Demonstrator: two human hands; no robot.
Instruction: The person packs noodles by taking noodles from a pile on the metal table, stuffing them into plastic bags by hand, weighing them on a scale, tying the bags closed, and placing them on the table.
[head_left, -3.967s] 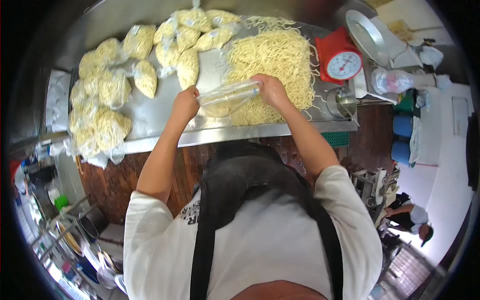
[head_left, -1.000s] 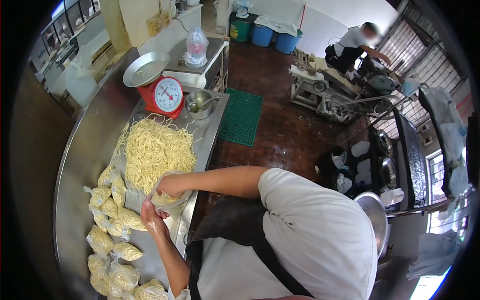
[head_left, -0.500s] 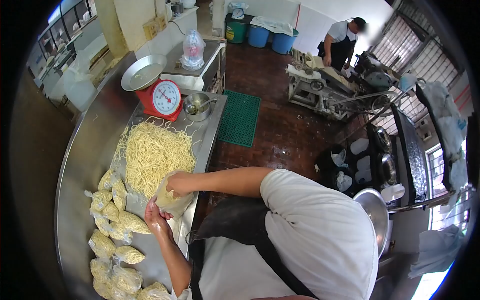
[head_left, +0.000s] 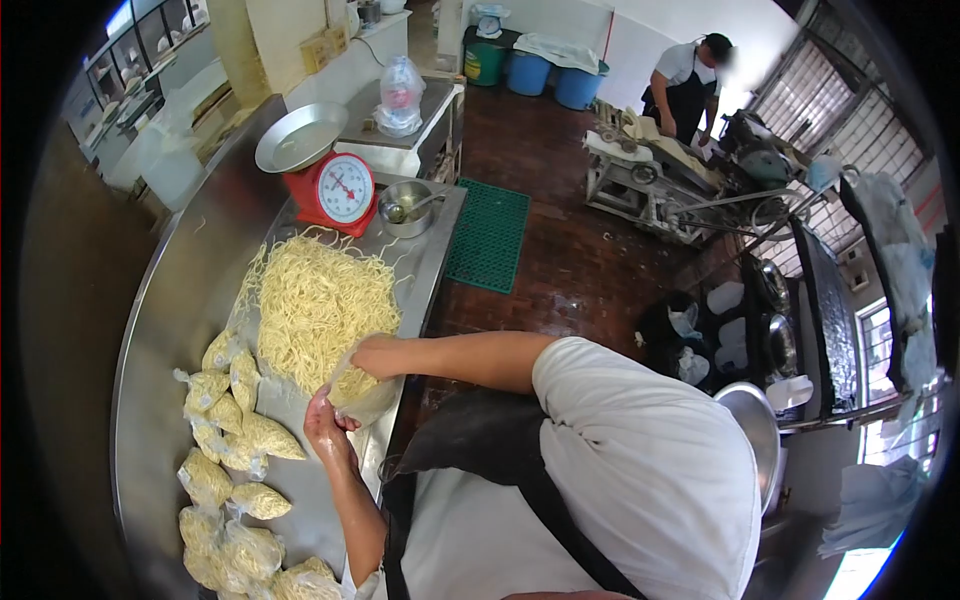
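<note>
A clear plastic bag (head_left: 372, 403) with noodles inside is held up at the table's edge, near my body. My left hand (head_left: 328, 424) pinches the bag's rim from the near left side. My right hand (head_left: 380, 356) is at the bag's mouth, its fingers curled down on noodles and partly hidden by the plastic. Just beyond both hands, a big heap of loose yellow noodles (head_left: 322, 300) spreads over the steel table (head_left: 330, 490). Several filled bags of noodles (head_left: 262, 435) lie to the left of my left hand.
Behind the heap stand a red dial scale (head_left: 342, 190) with a metal pan (head_left: 300, 138) and a steel pot (head_left: 405, 208) with a ladle. A green mat (head_left: 488, 236) lies on the floor. At the far right, another person (head_left: 685, 85) works at a machine (head_left: 650, 165).
The view has shifted slightly, so the scene sits a little to the right. My right hand has moved a little deeper at the bag's mouth; my left hand keeps its hold on the rim.
</note>
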